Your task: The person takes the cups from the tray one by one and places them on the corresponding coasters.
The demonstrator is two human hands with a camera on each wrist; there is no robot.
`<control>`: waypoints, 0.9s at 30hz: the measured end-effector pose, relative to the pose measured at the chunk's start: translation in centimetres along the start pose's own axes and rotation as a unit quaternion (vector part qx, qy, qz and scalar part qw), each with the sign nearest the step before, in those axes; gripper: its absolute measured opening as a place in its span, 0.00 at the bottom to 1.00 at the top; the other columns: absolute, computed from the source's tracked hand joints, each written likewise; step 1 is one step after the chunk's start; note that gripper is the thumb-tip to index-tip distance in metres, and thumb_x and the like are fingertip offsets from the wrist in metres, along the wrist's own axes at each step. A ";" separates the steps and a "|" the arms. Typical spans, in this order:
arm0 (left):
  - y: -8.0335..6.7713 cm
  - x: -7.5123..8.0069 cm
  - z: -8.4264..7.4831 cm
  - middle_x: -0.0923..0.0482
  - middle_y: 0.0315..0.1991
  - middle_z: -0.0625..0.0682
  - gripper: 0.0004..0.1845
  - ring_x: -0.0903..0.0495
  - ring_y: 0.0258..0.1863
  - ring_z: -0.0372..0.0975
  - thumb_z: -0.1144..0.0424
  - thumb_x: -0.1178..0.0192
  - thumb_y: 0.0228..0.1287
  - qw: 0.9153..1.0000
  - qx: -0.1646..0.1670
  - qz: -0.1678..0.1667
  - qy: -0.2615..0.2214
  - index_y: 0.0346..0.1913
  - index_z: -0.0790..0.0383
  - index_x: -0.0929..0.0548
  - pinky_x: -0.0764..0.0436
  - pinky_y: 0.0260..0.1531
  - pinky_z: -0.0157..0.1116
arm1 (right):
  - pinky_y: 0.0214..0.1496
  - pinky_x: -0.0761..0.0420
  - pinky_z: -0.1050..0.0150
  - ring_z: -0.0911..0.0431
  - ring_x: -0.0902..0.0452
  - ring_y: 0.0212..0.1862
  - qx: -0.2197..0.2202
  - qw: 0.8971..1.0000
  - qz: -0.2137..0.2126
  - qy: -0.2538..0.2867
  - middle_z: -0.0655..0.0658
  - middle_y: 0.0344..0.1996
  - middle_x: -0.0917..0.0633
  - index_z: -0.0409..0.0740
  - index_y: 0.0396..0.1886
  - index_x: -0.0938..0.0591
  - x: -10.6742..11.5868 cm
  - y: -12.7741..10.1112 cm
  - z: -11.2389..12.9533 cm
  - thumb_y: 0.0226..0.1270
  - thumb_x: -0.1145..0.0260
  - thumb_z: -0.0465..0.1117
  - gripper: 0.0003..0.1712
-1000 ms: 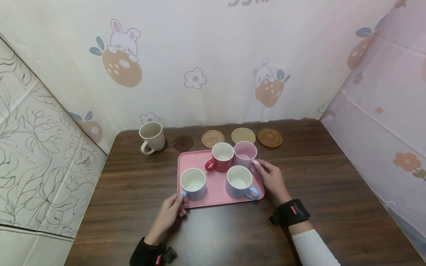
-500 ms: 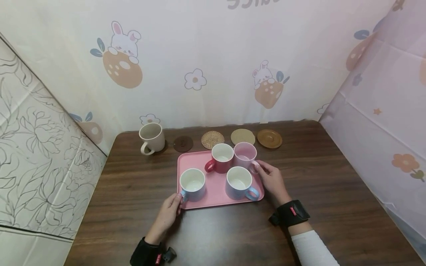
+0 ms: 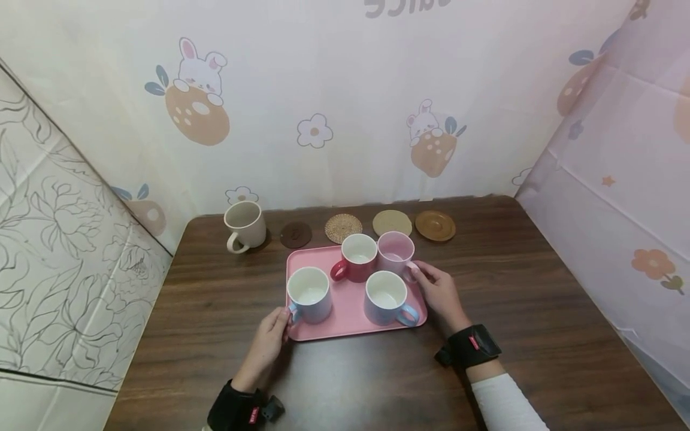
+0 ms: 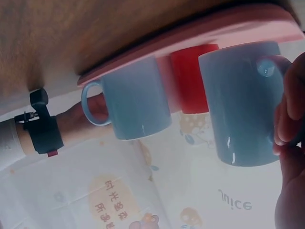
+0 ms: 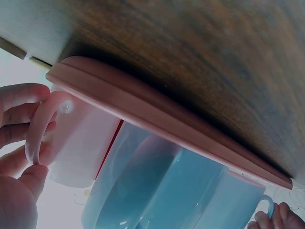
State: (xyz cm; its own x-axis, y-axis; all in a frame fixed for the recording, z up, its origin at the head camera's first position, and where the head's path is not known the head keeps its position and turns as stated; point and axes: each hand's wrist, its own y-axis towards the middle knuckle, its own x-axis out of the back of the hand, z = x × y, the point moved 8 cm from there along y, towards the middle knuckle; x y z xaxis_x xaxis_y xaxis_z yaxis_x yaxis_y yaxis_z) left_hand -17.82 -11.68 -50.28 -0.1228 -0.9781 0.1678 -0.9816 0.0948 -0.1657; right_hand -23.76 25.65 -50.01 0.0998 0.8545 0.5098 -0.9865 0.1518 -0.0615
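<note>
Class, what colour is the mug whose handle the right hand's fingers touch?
Pale pink mug, at the right hand; clearest in the head view.

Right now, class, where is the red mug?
In the head view, the red mug stands at the back of the pink tray, just left of the pink mug, touching it.

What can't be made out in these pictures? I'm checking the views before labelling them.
- Dark brown round coaster: its embossed mark is too small to read in the head view.
- Pale pink ceramic mug: its handle is covered by the right hand.
- Printed wall lettering: cut off by the top edge.
- Red ceramic mug: mostly hidden behind blue mugs, left wrist view.
</note>
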 end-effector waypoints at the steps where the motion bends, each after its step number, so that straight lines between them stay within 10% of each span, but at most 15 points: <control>1: 0.1 0.2 -0.2 0.36 0.21 0.50 0.19 0.36 0.18 0.34 0.61 0.59 0.79 1.000 -0.005 -0.003 0.002 0.34 0.75 0.29 0.35 0.20 0.29 | 0.59 0.22 0.49 0.44 0.23 0.60 0.002 1.000 0.001 -0.001 0.37 0.60 0.20 0.44 0.64 0.23 0.0 0.0 0.1 0.72 0.44 0.58 0.30; 27: 5.5 5.1 -6.9 0.35 0.20 0.47 0.20 0.37 0.18 0.33 0.59 0.58 0.79 0.992 -0.090 -0.080 0.045 0.31 0.71 0.29 0.36 0.21 0.29 | 0.46 0.24 0.74 0.49 0.21 0.53 0.033 0.999 -0.027 -0.017 0.39 0.53 0.16 0.43 0.59 0.19 0.1 -0.1 0.3 0.72 0.41 0.53 0.24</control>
State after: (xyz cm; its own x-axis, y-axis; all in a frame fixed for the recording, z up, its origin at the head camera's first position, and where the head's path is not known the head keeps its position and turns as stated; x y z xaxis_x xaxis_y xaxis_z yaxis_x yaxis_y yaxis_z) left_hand -24.88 -14.83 -43.63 0.0313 -0.9636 0.2654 -0.9988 -0.0203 0.0444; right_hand -23.66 25.52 -49.67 0.1506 0.8280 0.5402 -0.9862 0.1635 0.0244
